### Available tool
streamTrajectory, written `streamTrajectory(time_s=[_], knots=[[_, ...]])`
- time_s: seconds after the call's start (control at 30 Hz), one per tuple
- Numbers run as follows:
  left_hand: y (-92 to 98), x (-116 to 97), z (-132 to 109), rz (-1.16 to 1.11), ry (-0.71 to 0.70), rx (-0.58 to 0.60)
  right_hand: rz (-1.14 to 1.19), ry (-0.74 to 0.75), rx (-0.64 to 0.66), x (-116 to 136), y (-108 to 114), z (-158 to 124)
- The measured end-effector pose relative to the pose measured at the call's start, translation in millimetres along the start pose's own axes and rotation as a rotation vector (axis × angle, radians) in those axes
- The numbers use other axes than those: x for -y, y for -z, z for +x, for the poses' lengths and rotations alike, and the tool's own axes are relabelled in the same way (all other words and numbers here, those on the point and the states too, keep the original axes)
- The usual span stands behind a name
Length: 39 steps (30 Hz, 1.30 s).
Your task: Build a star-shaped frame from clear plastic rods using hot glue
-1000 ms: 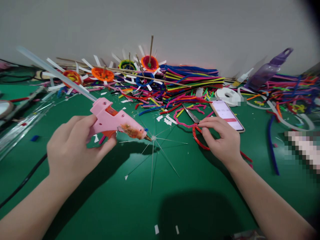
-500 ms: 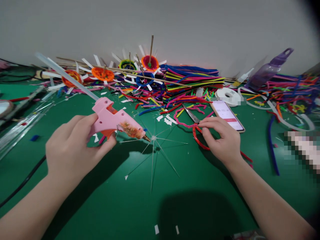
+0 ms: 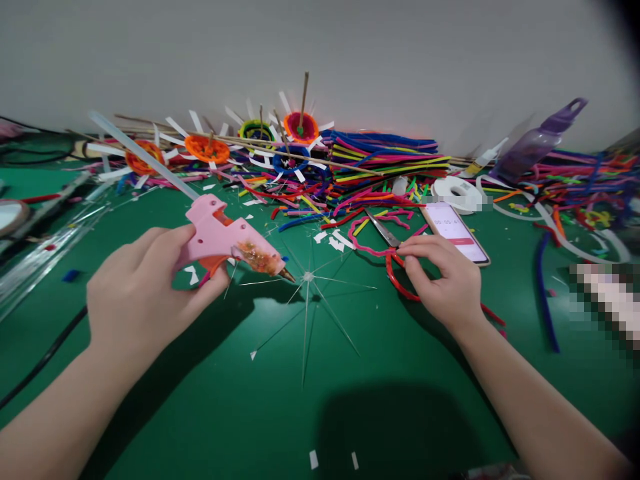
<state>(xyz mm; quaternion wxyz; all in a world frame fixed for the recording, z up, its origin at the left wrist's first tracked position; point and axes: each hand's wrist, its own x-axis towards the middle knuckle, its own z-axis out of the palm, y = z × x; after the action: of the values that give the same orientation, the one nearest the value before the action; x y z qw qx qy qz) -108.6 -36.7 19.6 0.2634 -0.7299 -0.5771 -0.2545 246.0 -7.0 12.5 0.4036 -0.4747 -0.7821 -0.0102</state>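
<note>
My left hand [image 3: 137, 290] is wrapped round the handle of a pink glue gun [image 3: 227, 233], fingers at its orange trigger. A long clear glue stick [image 3: 145, 157] juts from the gun's back. Its metal nozzle points at the centre of a star of thin clear spokes [image 3: 308, 277], a small gap left of it. My right hand [image 3: 443, 277] is closed in a pinch on the end of a wavy pink pipe cleaner [image 3: 367, 248]. Beneath those fingers lie scissors [image 3: 383, 229] with red handles, partly hidden by the hand.
At the back, finished pipe-cleaner cups [image 3: 207, 148] with white strips and sticks stand by a pipe-cleaner bundle [image 3: 390, 157]. A phone [image 3: 463, 243], white ribbon roll [image 3: 455, 190] and purple bottle [image 3: 533, 147] are right. The gun's black cord [image 3: 47, 357] runs left.
My left hand has drawn the glue gun slightly left, so its nozzle has come away from the star's centre. My right hand stays in place with the pink pipe cleaner.
</note>
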Motion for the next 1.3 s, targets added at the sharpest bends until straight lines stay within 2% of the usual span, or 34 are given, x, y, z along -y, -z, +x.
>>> streamTrajectory(time_s=[0.2, 0.37, 0.5, 0.67, 0.77, 0.87, 1.0, 1.3], knots=[[-2.9, 12, -1, -0.038, -0.011, -0.022, 0.001, -0.004, 0.006, 1, 1, 0], [-8.3, 23, -1, -0.029, 0.057, -0.029, 0.009, -0.012, 0.001, 1, 1, 1], [-12.2, 35, 1, 0.023, 0.208, 0.027, 0.016, 0.004, -0.001, 1, 1, 2], [-16.0, 46, 6, 0.099, 0.488, 0.124, 0.009, 0.005, 0.002, 2, 1, 2], [-20.7, 53, 5, 0.085, 0.579, 0.208, 0.004, 0.001, 0.003, 2, 2, 2], [-27.8, 64, 2, 0.050, 0.598, 0.255, 0.009, -0.002, 0.010, 2, 2, 2], [-36.2, 76, -3, 0.003, 0.584, 0.252, 0.007, 0.006, 0.006, 1, 2, 2], [-47.2, 81, -6, 0.064, 0.490, 0.345, 0.026, 0.011, 0.007, -1, 1, 1]])
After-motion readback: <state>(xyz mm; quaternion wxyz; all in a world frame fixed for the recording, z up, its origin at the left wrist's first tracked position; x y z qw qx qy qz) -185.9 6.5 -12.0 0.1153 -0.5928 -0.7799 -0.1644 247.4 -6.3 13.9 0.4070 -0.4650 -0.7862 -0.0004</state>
